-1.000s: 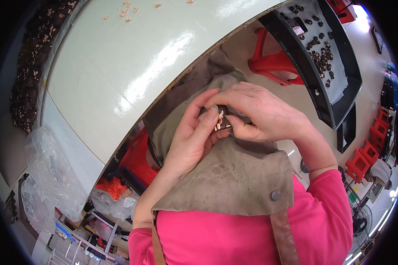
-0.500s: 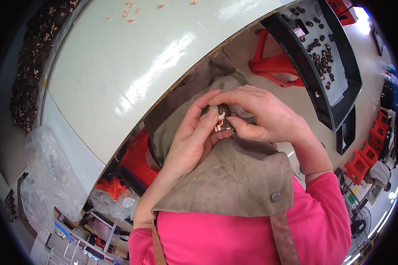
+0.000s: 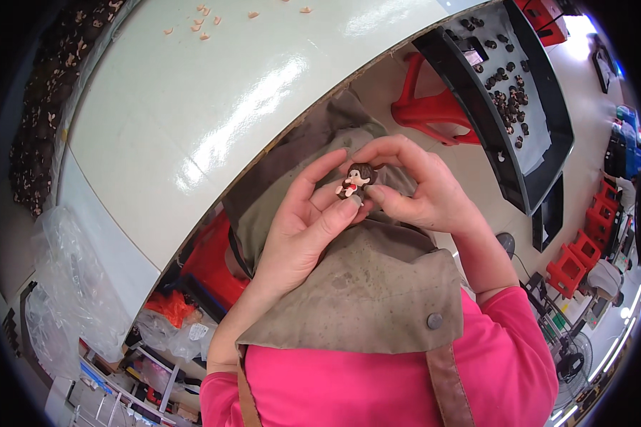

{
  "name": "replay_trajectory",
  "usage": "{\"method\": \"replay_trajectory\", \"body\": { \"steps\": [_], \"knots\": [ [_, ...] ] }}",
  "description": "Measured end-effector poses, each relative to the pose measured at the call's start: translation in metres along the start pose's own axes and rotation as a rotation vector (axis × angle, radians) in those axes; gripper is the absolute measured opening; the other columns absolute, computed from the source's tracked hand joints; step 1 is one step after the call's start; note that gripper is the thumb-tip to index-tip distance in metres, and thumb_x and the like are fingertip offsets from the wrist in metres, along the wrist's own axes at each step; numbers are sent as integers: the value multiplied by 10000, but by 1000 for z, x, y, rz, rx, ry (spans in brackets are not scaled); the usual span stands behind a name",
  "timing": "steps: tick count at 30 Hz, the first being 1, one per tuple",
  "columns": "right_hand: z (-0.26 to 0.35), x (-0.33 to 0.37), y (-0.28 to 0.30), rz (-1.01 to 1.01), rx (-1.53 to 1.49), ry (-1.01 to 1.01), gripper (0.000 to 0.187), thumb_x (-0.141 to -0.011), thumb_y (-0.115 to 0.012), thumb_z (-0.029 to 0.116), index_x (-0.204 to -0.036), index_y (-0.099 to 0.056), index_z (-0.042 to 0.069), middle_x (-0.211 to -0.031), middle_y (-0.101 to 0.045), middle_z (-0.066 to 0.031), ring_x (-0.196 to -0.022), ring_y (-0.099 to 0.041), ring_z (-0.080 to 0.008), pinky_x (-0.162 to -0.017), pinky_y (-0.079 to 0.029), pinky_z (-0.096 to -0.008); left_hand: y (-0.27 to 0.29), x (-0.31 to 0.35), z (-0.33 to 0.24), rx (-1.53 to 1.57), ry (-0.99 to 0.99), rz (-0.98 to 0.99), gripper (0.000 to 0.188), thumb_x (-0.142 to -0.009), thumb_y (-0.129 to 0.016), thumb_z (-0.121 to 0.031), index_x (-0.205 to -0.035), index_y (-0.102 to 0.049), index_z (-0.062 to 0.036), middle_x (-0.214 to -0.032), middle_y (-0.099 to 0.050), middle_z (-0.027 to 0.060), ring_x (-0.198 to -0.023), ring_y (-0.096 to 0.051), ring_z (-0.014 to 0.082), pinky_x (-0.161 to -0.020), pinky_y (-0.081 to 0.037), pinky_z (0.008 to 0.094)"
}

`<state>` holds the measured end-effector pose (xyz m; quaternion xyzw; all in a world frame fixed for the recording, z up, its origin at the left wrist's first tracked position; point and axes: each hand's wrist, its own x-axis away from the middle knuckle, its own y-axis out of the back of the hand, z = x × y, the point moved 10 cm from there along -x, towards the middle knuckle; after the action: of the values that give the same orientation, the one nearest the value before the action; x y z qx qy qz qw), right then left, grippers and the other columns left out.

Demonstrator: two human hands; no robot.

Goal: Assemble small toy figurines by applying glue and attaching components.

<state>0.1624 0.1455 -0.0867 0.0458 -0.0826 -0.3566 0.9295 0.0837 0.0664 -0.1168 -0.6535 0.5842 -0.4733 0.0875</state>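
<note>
Two hands meet above the apron [image 3: 363,299]; the left hand's [image 3: 299,224] grip pinches the figurine [image 3: 356,178]; whether the right hand [image 3: 424,196] grasps or merely touches, I cannot tell; the left thumb has slid lower, baring the face, suggesting reorientation mid-work.

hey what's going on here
A person in a pink top and apron holds a small dark-haired figurine in the left hand. The right hand curls around its other side; whether it also grips is hard to tell. Pale pieces lie on the white table; a black tray to the right holds small dark pieces.
</note>
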Motion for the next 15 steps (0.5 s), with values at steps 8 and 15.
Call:
{"method": "replay_trajectory", "body": {
  "steps": [8,15],
  "knots": [
    [1,-2,-1,28,-43,-31,348,-756,-592,-4,-1093,-504,-12,-1044,-633,-110,-1004,-603,-182,-876,-472,-299,-1,-2,-3,21,-17,17,585,-879,-567,-16,-1387,-281,-66,-1282,-472,121,-1149,-497,165,-959,-433,296],
    [3,-3,-1,52,49,-10,351,-745,-602,13,-1091,-540,4,-1072,-623,-94,-1018,-594,-196,-892,-460,-312,-1,-3,-4,-13,-38,11,616,-847,-574,30,-1385,-289,-62,-1293,-456,99,-1153,-484,151,-955,-420,272]
  ]
}}
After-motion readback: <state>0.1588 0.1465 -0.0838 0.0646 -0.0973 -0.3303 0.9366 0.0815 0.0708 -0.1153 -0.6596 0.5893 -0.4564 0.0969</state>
